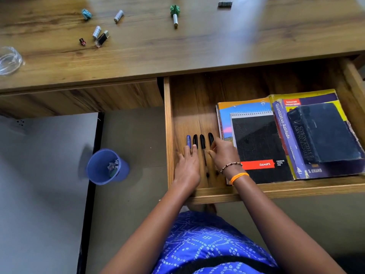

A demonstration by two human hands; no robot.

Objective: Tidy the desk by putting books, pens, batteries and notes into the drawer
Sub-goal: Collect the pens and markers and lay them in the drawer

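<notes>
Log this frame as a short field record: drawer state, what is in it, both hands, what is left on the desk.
drawer: open
pens: four side by side in the drawer's left part
books: stacked in the drawer's right part
left hand: straight fingers resting on the pens
right hand: fingers curled at the rightmost pen
desk: batteries and small items remain
floor: blue bin holding crumpled paper

Views: one, worn on the head.
Facing: forward and steeply down, onto the desk [197, 46] and open drawer [197, 107].
Nearness: close; both forearms were seen entering from below.
Shared: nothing, one view.
</notes>
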